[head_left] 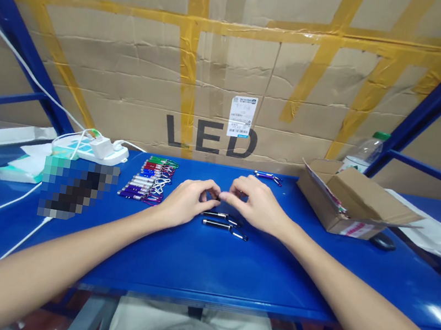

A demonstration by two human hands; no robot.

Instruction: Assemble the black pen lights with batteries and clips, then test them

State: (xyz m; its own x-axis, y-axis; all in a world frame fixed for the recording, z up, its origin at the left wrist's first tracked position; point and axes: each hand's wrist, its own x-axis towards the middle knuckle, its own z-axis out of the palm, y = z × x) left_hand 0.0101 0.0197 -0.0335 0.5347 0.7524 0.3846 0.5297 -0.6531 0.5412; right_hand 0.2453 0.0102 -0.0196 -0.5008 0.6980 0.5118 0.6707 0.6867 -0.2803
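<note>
My left hand (pixel 184 203) and my right hand (pixel 258 203) meet fingertip to fingertip over the middle of the blue table. Both are closed in a pinch. A small dark bit shows between the fingers, too hidden to name. Just below lie two black keychain flashlights with carabiner clips: a nearer flashlight (pixel 216 224) in full view and a farther flashlight (pixel 215 215) partly covered by my left fingertips. To the left of my left hand, a row of keychain flashlights (pixel 142 181) in green, red, blue, silver and purple lies side by side. Beyond my right hand rests a blue-purple flashlight (pixel 264 175).
An open cardboard box (pixel 322 212) stands at the right, with a dark computer mouse (pixel 383 242) beside it and a green-capped bottle (pixel 367 152) behind. A white power strip (pixel 115 157) with cables sits at the back left. A large carton (pixel 142 80) walls the back.
</note>
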